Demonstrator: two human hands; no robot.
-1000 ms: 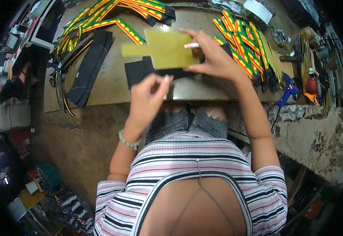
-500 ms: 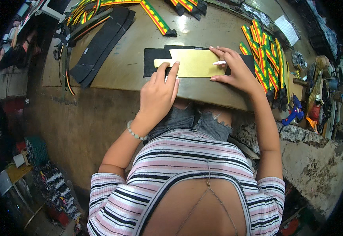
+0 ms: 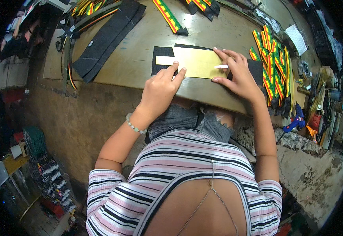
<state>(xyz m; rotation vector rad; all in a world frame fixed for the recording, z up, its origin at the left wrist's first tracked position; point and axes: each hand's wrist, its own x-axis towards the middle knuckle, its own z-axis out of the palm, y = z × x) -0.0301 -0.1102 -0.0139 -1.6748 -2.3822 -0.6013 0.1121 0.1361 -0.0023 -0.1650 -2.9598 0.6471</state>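
A pale yellow flat template point(image 3: 197, 63) with a narrow tab at its left end lies on a piece of black fabric point(image 3: 163, 52), close to the table's near edge. My left hand point(image 3: 158, 89) has its fingers out, with fingertips on the template's lower left, by the tab. At the other end, the thumb and fingers of my right hand point(image 3: 240, 74) span the template's lower and upper edges. A white pen-like stick point(image 3: 220, 66) is tucked in the fingers of that hand, its point toward the left. Black fabric also shows beyond the right hand.
Long black fabric strips point(image 3: 108, 41) lie at the left of the table point(image 3: 140, 37). Patterned green, yellow and red straps point(image 3: 272, 65) are piled at the right. More straps lie along the far side. A blue glue gun point(image 3: 296, 120) sits beyond the right edge.
The whole view has shifted slightly, so the table things appear farther right. My left fingertips sit a little lower on the template. My right hand still has the white stick.
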